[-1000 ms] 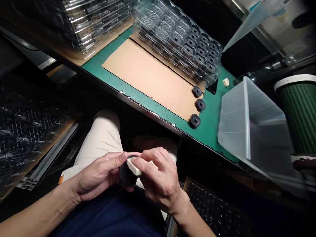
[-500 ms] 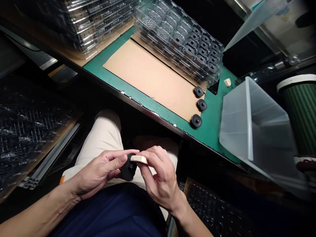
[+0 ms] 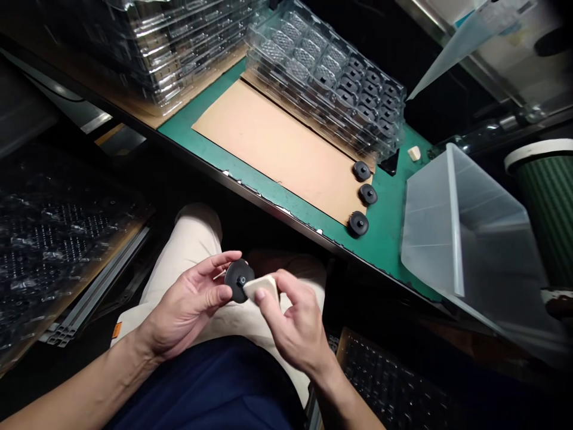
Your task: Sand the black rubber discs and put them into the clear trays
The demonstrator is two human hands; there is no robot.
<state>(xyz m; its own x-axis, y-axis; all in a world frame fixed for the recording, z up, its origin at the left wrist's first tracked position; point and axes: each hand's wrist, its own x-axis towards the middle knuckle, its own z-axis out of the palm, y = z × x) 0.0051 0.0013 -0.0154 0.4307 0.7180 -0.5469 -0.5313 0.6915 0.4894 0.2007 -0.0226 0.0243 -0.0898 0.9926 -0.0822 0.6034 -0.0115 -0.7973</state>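
Over my lap, my left hand (image 3: 192,307) pinches a small round black part (image 3: 237,279) between thumb and fingers, its face with a centre hole turned up. My right hand (image 3: 293,322) grips a cream-coloured block (image 3: 262,288) and presses it against the right side of the black part. Three more black round parts (image 3: 362,171) (image 3: 368,193) (image 3: 358,224) lie in a row on the green mat (image 3: 385,221) at the edge of a brown cardboard sheet (image 3: 286,149).
Stacked clear blister trays (image 3: 331,77) with several black parts stand at the back of the bench; more clear trays (image 3: 170,36) lie at the back left. A translucent plastic bin (image 3: 465,233) sits at the right. A second cream block (image 3: 414,153) lies beside the trays. A green roll (image 3: 546,203) stands far right.
My hands have risen a little. The left hand turned the black part so its holed face points up, and the cream block moved from on top of it to its right side.
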